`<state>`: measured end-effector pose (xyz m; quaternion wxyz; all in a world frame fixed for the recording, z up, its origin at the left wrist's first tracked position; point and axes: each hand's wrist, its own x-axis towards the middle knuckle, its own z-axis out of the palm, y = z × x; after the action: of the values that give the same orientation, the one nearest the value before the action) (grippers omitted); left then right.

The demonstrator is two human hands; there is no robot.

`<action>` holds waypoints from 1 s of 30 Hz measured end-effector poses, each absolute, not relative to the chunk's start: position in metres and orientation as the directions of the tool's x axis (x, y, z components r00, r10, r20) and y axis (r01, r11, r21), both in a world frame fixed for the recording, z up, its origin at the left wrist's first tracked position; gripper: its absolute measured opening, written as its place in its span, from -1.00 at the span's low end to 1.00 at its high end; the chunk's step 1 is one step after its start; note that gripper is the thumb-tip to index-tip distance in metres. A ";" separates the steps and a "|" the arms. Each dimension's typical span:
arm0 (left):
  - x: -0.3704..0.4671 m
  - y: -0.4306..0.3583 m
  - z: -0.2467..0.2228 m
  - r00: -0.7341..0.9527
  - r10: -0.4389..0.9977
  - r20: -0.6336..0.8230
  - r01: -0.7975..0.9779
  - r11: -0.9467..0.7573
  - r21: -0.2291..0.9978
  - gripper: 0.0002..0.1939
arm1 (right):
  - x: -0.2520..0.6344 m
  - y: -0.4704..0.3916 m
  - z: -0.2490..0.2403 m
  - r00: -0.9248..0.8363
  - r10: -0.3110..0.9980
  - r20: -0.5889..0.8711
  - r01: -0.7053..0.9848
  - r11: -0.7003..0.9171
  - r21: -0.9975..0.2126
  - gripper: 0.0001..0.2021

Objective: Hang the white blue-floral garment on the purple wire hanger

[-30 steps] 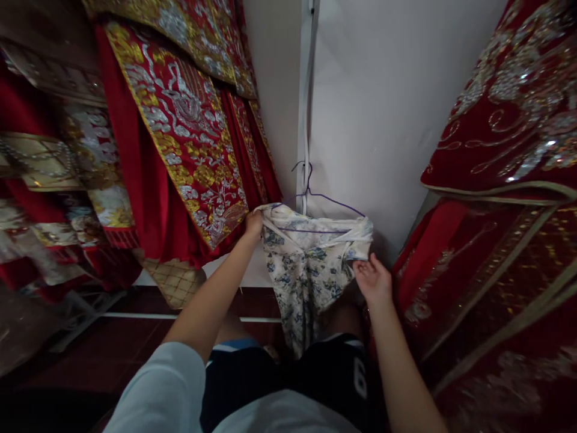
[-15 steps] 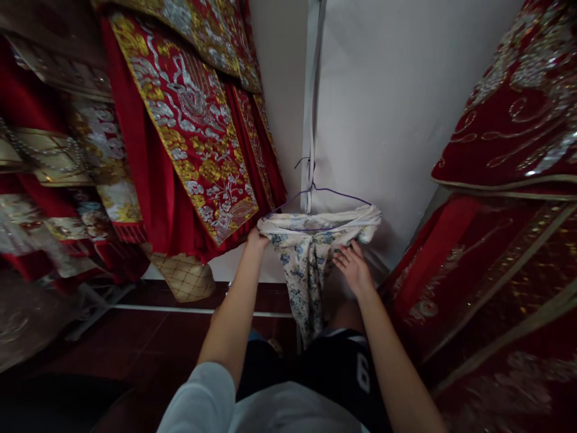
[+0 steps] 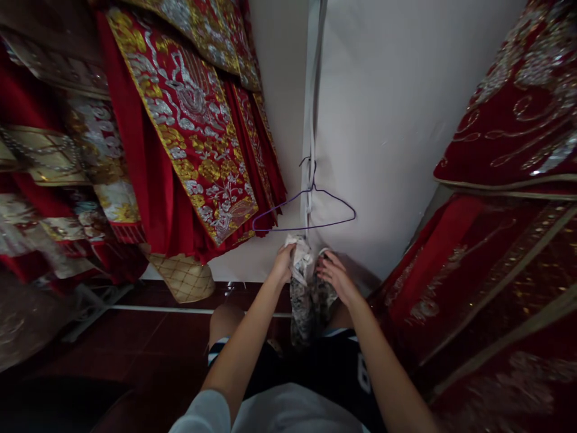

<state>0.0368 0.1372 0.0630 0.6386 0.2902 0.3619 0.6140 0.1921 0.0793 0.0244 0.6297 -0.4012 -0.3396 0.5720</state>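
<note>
A cream floral garment (image 3: 301, 300) with dark blue-grey blossoms hangs bunched between my hands, clear of the hanger. My left hand (image 3: 283, 264) grips its gathered upper edge on the left. At the right side of the cloth, my right hand (image 3: 334, 276) has its fingers curled over the edge; the thumb is hard to make out. Just above both hands, a thin purple hanger (image 3: 311, 227) hangs bare on the pale upright strap or pole (image 3: 311, 108) against the wall. The garment's lower part drops between my knees.
Red skirts with gold and silver embroidery (image 3: 193, 120) hang close at the left. Dark red beaded gowns (image 3: 500, 138) hang at the right. A white rack bar (image 3: 180, 310) runs low above the dark red tiled floor (image 3: 148, 337). A pale wall (image 3: 383, 108) stands ahead.
The garment has come off the hanger and dropped lower, its spread waist now bunched together. My hands have moved inward and down with it. The hanger stays hanging.
</note>
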 end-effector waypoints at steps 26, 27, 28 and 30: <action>-0.049 0.034 0.073 0.914 0.355 -0.195 0.282 -0.211 0.936 -0.38 | 0.206 0.011 0.140 -0.001 0.996 0.085 -0.274 0.081 -0.958 -0.78; -0.055 0.031 0.074 0.894 0.372 -0.249 0.364 -0.278 0.889 -0.47 | 0.214 0.016 0.141 0.060 0.988 0.144 -0.193 0.153 -0.969 -0.83; -0.062 0.030 0.076 0.863 0.423 -0.277 0.441 -0.361 0.822 -0.57 | 0.223 0.022 0.142 0.114 0.970 0.213 -0.094 0.224 -0.970 -0.89; -0.074 0.032 0.085 0.757 0.624 -0.194 0.580 -0.505 0.639 -0.77 | 0.238 0.037 0.140 0.154 0.922 0.355 0.091 0.344 -0.934 -0.97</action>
<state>-0.0743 0.0322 0.0845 0.3561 0.8671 0.3470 0.0306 0.2381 0.0374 0.1398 0.6057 -0.4584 -0.5526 0.3430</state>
